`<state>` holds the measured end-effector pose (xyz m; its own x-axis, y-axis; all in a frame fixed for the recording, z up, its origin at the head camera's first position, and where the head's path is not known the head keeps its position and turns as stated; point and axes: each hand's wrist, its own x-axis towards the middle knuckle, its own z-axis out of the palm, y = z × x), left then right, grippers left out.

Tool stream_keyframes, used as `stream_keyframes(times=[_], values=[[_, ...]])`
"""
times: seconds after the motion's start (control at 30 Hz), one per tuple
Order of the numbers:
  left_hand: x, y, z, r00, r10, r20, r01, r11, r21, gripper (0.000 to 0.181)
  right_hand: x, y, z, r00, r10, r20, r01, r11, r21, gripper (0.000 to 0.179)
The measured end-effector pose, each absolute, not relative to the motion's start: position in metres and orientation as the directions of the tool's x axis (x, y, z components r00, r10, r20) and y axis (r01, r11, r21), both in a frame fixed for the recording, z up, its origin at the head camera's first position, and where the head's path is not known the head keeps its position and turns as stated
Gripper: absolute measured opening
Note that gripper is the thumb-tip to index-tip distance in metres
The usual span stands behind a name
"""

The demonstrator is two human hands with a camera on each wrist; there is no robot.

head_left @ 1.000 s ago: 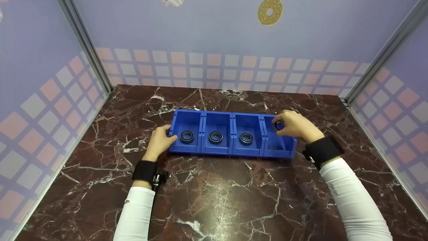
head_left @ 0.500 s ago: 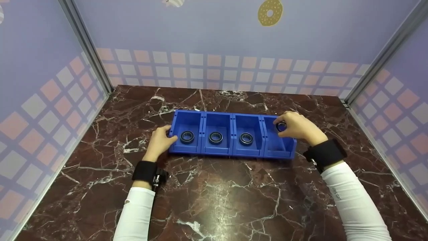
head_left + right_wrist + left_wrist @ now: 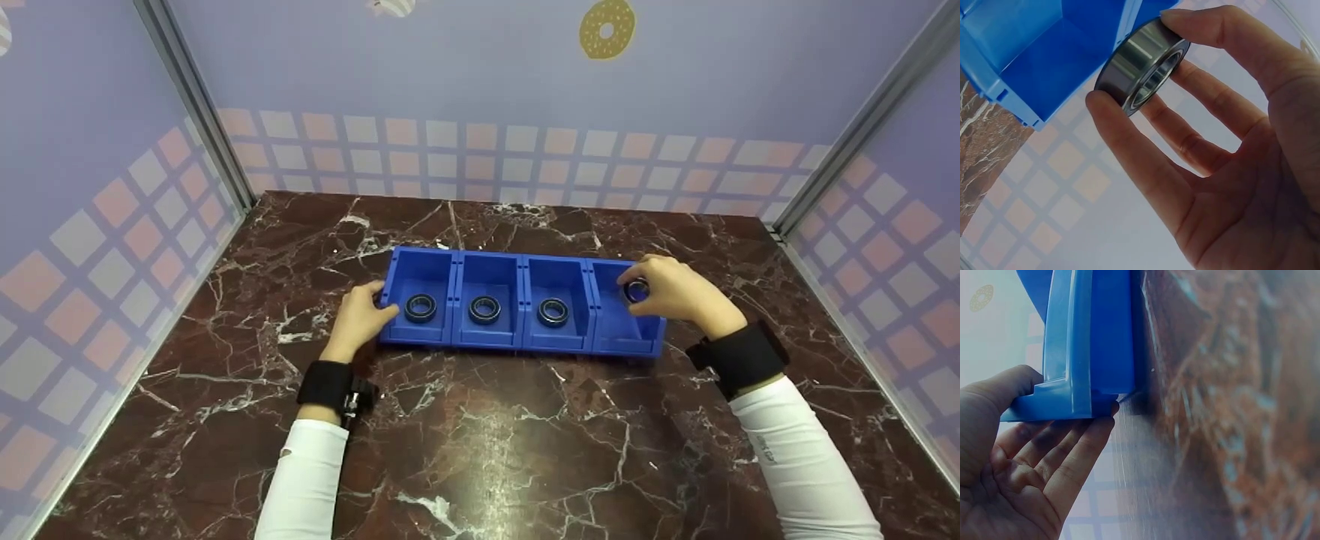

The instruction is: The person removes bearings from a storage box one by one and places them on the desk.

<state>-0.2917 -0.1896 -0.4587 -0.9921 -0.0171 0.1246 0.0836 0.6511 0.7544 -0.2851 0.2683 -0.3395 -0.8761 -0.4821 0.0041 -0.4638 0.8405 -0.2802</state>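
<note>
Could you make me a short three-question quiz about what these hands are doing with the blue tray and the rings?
1. True or false: the right hand pinches a bearing.
2. How many bearings lie in the blue bin tray?
3. What does the left hand touch: A the tray's left end, B a bearing, C the wall?

Key: 1 true. 2 three, one in each of the three left compartments; the rightmost holds none. 3 A.

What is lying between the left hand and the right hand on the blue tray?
In the head view, three bearings lie between the left hand and right hand, one per compartment of the blue tray.
</note>
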Motion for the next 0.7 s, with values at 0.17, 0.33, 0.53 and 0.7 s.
stream_keyframes(times=[0.17, 0.33, 0.53, 0.7], values=[[-0.292, -0.19, -0.459, -0.992, -0.016, 0.122, 0.083, 0.646, 0.759, 0.055, -0.278, 0.267, -0.336, -0.877, -0.48, -0.004, -0.459, 0.842, -0.285, 0.041], [-0.291, -0.19, -0.46, -0.991, -0.02, 0.131, 0.088, 0.64, 0.763, 0.054, -0.271, 0.267, -0.335, -0.878, -0.478, -0.013, -0.456, 0.844, -0.282, 0.04], [-0.292, -0.189, -0.459, -0.991, -0.027, 0.131, 0.083, 0.646, 0.759, 0.054, -0.264, 0.268, -0.334, -0.872, -0.489, -0.002, -0.468, 0.837, -0.283, 0.04], [-0.292, -0.19, -0.458, -0.991, -0.019, 0.129, 0.086, 0.652, 0.753, 0.056, -0.259, 0.27, -0.335, -0.866, -0.5, 0.02, -0.484, 0.827, -0.286, 0.039]])
